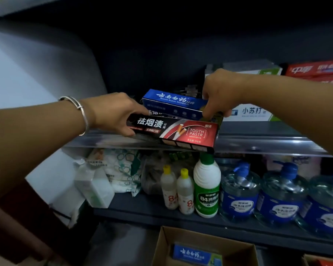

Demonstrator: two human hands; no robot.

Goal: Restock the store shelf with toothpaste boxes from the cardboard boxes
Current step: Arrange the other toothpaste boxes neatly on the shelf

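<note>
Forearms reach out from me, both hands on one red-and-black toothpaste box point(173, 132) at the shelf's front edge.

My left hand point(113, 114) grips the box's left end, fingers curled around it; my right hand point(222, 93) pinches its far right corner from above. It hangs tilted over the clear front rail point(267, 144) of the shelf, just in front of a blue toothpaste box point(173, 101) already lying there. I think the best move is to level it, lift it clear of the rail, then slide it back flush beside the blue one, label facing out. White boxes point(252, 112) sit to the right; disinfectant bottles point(207, 191) stand on the shelf below, and an open cardboard box point(236, 248) with more stock waits near the bottom edge.
</note>
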